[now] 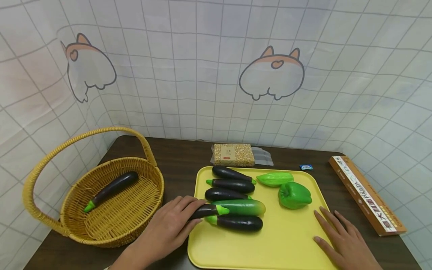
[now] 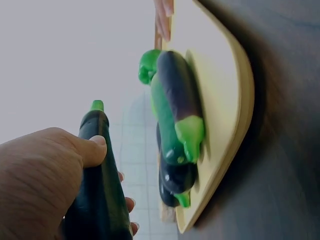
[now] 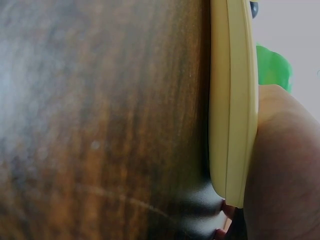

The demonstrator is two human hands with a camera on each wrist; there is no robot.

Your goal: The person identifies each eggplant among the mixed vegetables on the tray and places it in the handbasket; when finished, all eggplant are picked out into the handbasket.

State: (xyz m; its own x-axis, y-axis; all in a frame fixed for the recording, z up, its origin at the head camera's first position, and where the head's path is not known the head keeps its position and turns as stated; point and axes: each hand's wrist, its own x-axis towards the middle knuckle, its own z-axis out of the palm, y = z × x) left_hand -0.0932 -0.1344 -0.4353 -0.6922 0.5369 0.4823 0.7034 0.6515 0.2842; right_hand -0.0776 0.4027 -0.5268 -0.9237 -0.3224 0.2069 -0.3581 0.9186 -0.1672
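Note:
My left hand (image 1: 170,225) grips a dark purple eggplant (image 1: 201,212) with a green stem, held up at the tray's left side. In the left wrist view, the thumb lies along the eggplant (image 2: 102,200) and fingertips show on its far side. Several more eggplants (image 1: 240,223) lie on the yellow tray (image 1: 276,249), with a green cucumber-like vegetable (image 1: 241,207) among them. My right hand (image 1: 347,242) rests at the tray's right edge, fingers spread, holding nothing visible. A green bell pepper (image 1: 294,195) and a light green ridged gourd (image 1: 275,179) sit on the tray's far right.
On the left stands a wicker basket (image 1: 111,242) with a tall handle; one eggplant (image 1: 113,190) lies inside. Behind the tray is a bag of corn kernels (image 1: 233,155). A small blue packet (image 1: 306,167) and a long pasta box (image 1: 368,197) lie toward the right.

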